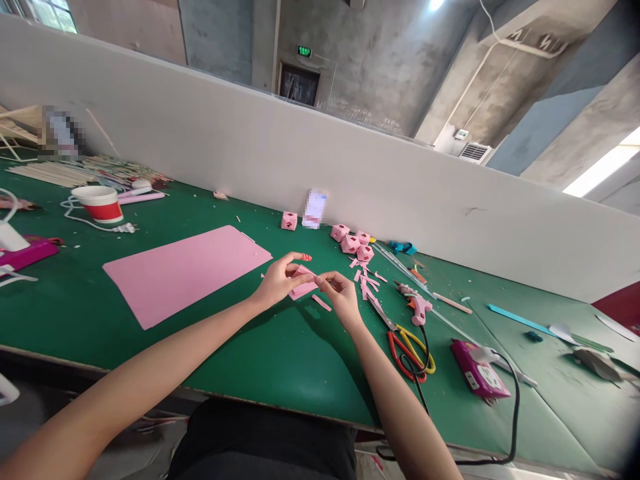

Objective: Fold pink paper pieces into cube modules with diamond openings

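Observation:
My left hand (281,279) is closed on a small folded piece of pink paper (302,288) above the green table. The fingertips of my right hand (340,290) pinch together at the right edge of that same paper. A narrow pink strip (321,303) lies just below the hands. Left of them a large pink sheet (185,273) rests flat. Several small pink folded paper shapes (351,243) sit beyond my right hand, with pink scraps (369,283) beside them. Another pink shape (289,221) stands near the phone.
Scissors (400,343) and a pink glue gun (420,308) lie to the right, near a magenta power strip (480,370) with a black cable. A blurred phone (314,209) leans on the white partition (250,153). A paper cup (100,204) stands at the left.

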Available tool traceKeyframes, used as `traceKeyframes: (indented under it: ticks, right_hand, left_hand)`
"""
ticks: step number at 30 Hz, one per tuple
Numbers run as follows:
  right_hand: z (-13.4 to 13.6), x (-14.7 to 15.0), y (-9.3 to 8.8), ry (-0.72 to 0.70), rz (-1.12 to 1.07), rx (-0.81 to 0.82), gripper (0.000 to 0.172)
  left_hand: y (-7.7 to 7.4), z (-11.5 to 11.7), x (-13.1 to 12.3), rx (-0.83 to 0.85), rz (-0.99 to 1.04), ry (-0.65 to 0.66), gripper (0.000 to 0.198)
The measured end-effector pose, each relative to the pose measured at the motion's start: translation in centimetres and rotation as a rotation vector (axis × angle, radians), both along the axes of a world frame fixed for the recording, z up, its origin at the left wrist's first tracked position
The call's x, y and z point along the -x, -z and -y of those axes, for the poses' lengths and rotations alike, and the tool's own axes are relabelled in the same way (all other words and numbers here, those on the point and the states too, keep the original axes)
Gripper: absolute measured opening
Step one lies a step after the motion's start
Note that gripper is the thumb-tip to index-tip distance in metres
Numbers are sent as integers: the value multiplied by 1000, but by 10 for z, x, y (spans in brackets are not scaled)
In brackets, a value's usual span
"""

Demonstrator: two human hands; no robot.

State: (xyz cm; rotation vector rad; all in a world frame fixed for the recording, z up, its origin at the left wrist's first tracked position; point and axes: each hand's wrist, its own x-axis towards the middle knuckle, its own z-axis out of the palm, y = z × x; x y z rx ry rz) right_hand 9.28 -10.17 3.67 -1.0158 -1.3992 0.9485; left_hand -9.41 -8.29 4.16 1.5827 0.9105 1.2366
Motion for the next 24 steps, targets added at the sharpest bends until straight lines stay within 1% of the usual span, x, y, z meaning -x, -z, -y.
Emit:
traceKeyframes:
  ticks: [4, 8, 11, 15, 24]
  right_hand:
    - [0, 0, 0, -11, 2, 1, 31]
    - [-1, -1, 1, 7, -6, -15, 29]
    - [-1, -1, 0, 7, -11, -12, 30]
    - [1, 1, -3, -6, -12, 2, 31]
    - [3, 3, -4, 5, 0, 1, 32]
  left_hand:
    - [1, 0, 0, -32, -10, -24, 53]
    - [-1, 0, 0, -32, 21, -31, 57]
    - [-3, -2, 1, -6, 65, -26, 60]
    - [-5, -2, 3, 12, 78, -13, 57]
    - [-3, 0, 0, 17, 74, 15, 56]
